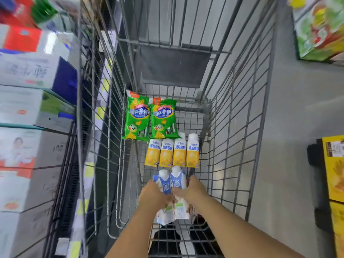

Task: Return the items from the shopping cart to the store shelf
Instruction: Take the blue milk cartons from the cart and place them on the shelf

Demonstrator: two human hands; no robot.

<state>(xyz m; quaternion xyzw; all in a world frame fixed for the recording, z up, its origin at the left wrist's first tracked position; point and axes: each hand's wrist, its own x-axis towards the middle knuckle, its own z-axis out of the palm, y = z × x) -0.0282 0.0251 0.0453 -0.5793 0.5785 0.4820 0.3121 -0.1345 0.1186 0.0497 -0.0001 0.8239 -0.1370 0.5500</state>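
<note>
A wire shopping cart [232,127] fills the middle of the frame, seen from above. On its floor lie three groups of goods. Farthest up sit two green snack bags [149,119], side by side and touching. Just below them stands a row of four yellow drink bottles [172,153] with white caps, packed shoulder to shoulder. Below that, toward the lower centre, are the blue-and-white bottles [172,180]; two white caps show clearly, and more white packaging shows under the hands, too hidden to count.

Both forearms reach in from the bottom edge. The left hand [153,197] is closed around the left side of the blue-and-white bottles, and the right hand [193,189] wraps the right side, fingers curled onto the packs.

Along the left edge of the frame, the store shelf [55,127] holds stacked white cartons [24,71], blurred. At the right edge sit a green box [320,30] and a yellow box [335,168].
</note>
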